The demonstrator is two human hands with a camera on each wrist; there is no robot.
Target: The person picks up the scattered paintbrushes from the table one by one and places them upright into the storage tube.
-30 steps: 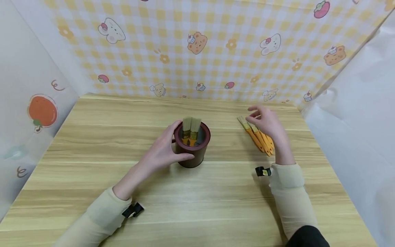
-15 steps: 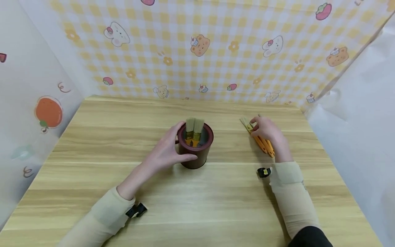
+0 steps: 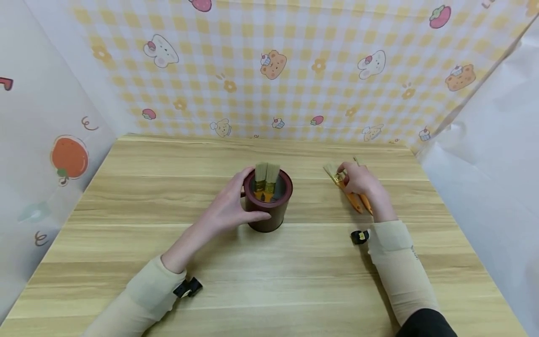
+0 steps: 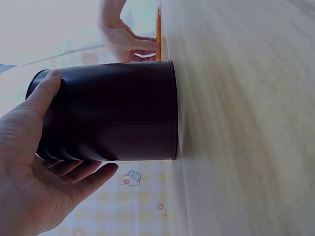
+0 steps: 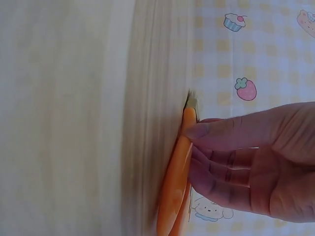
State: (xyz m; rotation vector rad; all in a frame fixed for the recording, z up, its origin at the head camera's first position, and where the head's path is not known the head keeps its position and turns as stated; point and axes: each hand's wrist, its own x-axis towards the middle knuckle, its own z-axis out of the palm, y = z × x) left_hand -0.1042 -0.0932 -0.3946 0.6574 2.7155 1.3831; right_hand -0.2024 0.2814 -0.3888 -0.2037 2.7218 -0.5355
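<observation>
A dark brown cylindrical pot [image 3: 269, 213] stands upright on the table, and two flat paintbrushes [image 3: 266, 178] poke out of it, bristles up. My left hand [image 3: 225, 208] holds it from the left, with the thumb [image 4: 45, 91] on the near side and the fingers behind. To the right, my right hand [image 3: 362, 180] pinches an orange-handled paintbrush [image 5: 177, 172] close to its metal band, down at the tabletop. Another orange handle [image 3: 365, 204] shows beside it. The hand hides part of these brushes, so their exact number cannot be told.
A wood-grain table [image 3: 269, 281] lies under everything. A yellow checked cloth [image 3: 236, 103] with cartoon prints hangs along the back edge. White sheets [image 3: 497, 154] line the left and right sides.
My right hand has come down onto the brushes and closed on one, which has shifted slightly left from the others. My left hand keeps its hold on the pot.
</observation>
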